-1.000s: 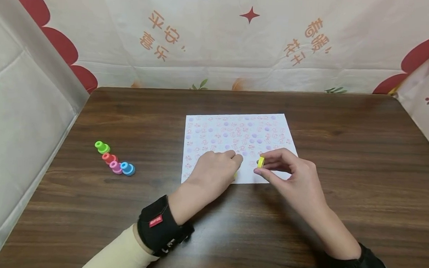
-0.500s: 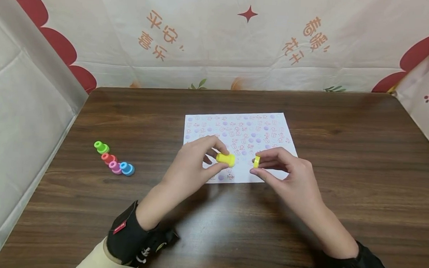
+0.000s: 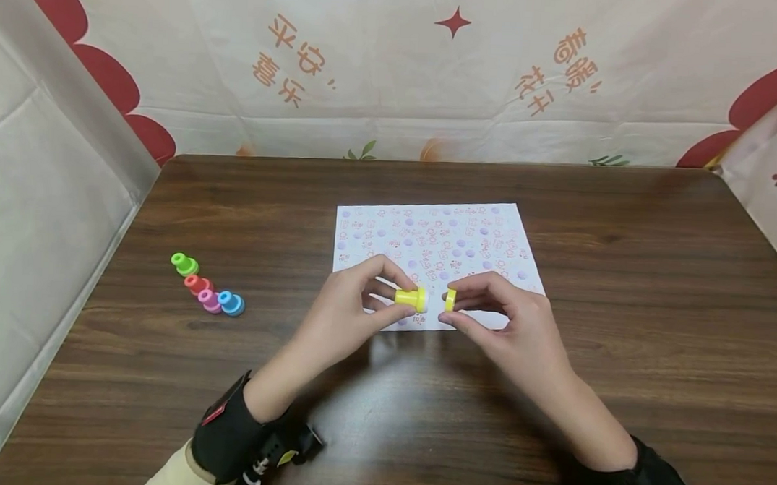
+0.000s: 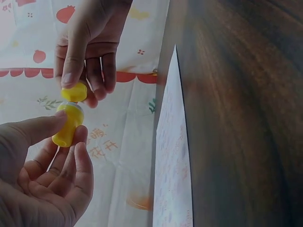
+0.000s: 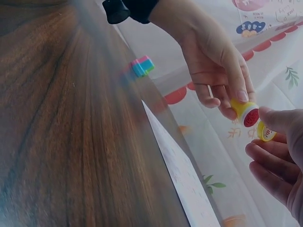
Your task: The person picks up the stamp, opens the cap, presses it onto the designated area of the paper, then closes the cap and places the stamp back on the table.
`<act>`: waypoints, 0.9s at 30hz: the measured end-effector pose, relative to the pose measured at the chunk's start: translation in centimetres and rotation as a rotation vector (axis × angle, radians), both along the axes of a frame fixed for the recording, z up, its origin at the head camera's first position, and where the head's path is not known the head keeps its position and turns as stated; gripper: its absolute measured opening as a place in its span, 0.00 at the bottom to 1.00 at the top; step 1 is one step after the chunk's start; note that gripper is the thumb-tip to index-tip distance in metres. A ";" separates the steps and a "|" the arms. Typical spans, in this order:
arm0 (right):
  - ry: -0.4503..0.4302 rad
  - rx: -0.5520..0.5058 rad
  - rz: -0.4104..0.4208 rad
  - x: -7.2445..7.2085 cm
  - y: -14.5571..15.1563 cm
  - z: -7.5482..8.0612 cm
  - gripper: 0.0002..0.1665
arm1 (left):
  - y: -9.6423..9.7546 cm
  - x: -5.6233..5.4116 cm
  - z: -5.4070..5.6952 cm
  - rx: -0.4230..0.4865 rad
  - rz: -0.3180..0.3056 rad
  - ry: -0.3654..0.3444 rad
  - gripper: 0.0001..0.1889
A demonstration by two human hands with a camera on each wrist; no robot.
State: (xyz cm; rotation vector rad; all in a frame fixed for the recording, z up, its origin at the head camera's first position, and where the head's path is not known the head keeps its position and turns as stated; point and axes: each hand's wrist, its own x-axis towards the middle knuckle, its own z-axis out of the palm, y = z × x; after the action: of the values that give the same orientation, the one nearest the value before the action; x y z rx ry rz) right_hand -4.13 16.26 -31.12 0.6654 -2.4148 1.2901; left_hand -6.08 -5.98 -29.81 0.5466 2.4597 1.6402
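Observation:
My left hand (image 3: 353,306) pinches a yellow toy stamp (image 3: 408,299) by its body, lying sideways with its face toward the right. In the right wrist view the stamp's red printing face (image 5: 251,117) shows inside a white ring. My right hand (image 3: 512,313) pinches the small yellow cap (image 3: 450,300) between thumb and fingertips, a short gap from the stamp's face. Both hands are over the near part of a white sheet of paper (image 3: 428,237) covered with red and purple stamp prints. From the left wrist, the cap (image 4: 74,92) appears right above the stamp's white ring.
Several capped stamps stand at the left of the wooden table (image 3: 160,392): a green one (image 3: 184,265), a red one (image 3: 198,285), a pink one (image 3: 209,301) and a blue one (image 3: 232,304). A white patterned cloth (image 3: 396,69) hangs behind the table.
My left hand has lifted the yellow stamp off the paper and turned it sideways toward the cap. My right hand has brought the cap leftward, closer to the stamp.

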 end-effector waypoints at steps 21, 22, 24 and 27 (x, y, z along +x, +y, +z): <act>-0.027 -0.002 0.063 0.1 -1.0 -0.4 0.22 | 0.2 0.3 -0.9 0.114 -0.041 -0.098 0.10; -0.027 0.001 0.061 0.1 -1.0 -0.5 0.22 | 0.2 0.3 -0.9 0.116 -0.042 -0.096 0.10; -0.027 0.008 0.057 0.1 -1.0 -0.5 0.22 | 0.2 0.4 -0.9 0.117 -0.043 -0.092 0.11; -0.026 0.016 0.056 0.1 -1.0 -0.5 0.22 | 0.3 0.4 -1.0 0.119 -0.048 -0.082 0.11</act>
State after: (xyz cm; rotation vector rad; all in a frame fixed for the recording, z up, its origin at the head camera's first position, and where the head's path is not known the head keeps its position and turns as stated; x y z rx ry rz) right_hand -4.02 15.25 -31.65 0.7301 -2.4461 1.3096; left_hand -5.71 -5.72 -30.79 0.5376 2.2844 1.7621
